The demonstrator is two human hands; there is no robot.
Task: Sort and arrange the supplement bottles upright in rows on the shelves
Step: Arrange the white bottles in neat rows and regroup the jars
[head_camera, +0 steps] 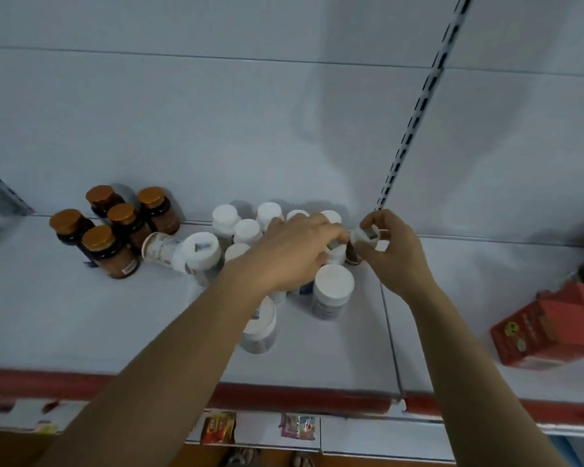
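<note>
On the white shelf point(81, 315) stand several brown bottles with gold caps point(98, 239) at the left. A cluster of white-capped bottles point(246, 230) fills the middle; one white bottle point(159, 247) lies on its side beside them. My left hand point(294, 251) reaches over the cluster, its fingers curled on a small white-capped bottle point(336, 252) that is mostly hidden. My right hand point(391, 251) pinches a small dark bottle with a white cap point(364, 234), tilted, just right of the cluster. A larger white-capped bottle point(332, 289) stands in front.
A red carton point(550, 328) sits on the shelf at the right. A slotted upright point(415, 109) runs up the back panel. The shelf's red front edge point(284, 394) carries price labels; another white-capped bottle point(260, 326) stands near my left forearm.
</note>
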